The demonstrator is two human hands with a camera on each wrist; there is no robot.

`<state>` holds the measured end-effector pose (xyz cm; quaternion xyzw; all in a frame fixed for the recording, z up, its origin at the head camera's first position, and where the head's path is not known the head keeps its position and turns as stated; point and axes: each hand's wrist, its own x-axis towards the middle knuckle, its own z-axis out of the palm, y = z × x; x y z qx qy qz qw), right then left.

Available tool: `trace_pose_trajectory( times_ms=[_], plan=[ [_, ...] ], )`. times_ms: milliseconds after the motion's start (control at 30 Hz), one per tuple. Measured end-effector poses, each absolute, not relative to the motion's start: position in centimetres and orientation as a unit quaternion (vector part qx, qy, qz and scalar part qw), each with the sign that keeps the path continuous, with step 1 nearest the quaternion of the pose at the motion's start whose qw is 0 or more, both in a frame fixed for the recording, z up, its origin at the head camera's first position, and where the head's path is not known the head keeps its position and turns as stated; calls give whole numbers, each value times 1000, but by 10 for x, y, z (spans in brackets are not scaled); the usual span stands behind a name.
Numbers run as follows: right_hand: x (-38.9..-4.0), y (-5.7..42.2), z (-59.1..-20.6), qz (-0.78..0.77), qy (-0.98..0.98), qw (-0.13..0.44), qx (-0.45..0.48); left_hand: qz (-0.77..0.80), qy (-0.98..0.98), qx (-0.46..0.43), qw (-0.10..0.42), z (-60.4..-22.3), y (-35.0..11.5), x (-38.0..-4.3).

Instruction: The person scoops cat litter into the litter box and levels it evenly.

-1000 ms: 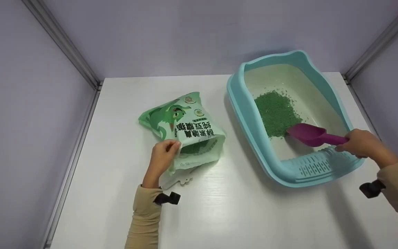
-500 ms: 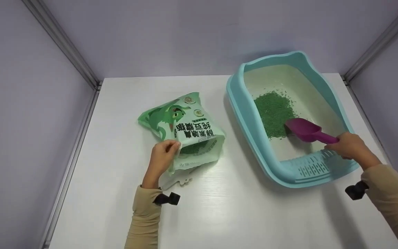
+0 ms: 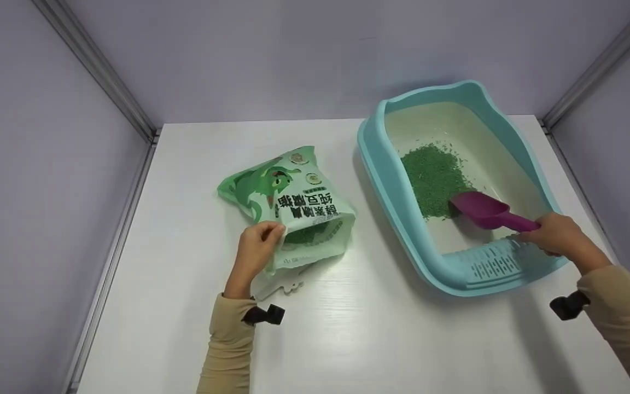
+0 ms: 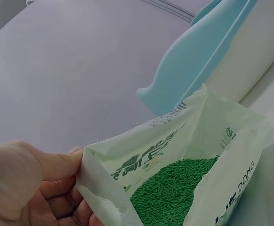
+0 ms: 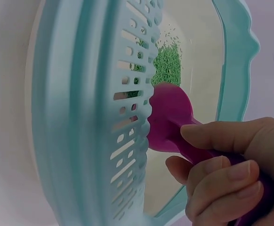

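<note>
My left hand [image 3: 257,246] pinches the edge of an open green bag [image 3: 298,191] of cat litter lying on the table. In the left wrist view, green litter pellets [image 4: 170,193] fill the bottom of the bag's mouth. My right hand [image 3: 558,235] grips the handle of a purple scoop [image 3: 482,209]. The scoop is inside a blue litter box [image 3: 397,202], its front lip at the near edge of a pile of green pellets [image 3: 432,178]. In the right wrist view, the thumb lies along the handle and the fingers [image 5: 231,179] curl round it.
A pale flat item with a scalloped end [image 3: 290,287] lies partly under the bag. The litter box has a slotted ledge [image 3: 498,265] at its near end. Grey walls rise at the back and both sides of the white table [image 3: 337,339].
The right hand with the scoop has moved left from a second ago, then slightly back to the right. The left hand and the bag have stayed in place.
</note>
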<state>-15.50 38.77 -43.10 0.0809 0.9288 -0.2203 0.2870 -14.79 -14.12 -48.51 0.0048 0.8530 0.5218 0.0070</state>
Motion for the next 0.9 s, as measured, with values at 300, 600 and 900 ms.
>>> trace_pose_trajectory(
  times_ms=[300,600,900],
  plan=[
    [-151,385,-435,-233,927,284,73,524,852,6,2,-486,-142,-148],
    [-146,383,-437,-254,924,278,71,524,852,0,7,-485,-141,-148],
    [-143,379,-433,-257,927,266,63,521,853,2,6,-485,-141,-148]
  ],
)
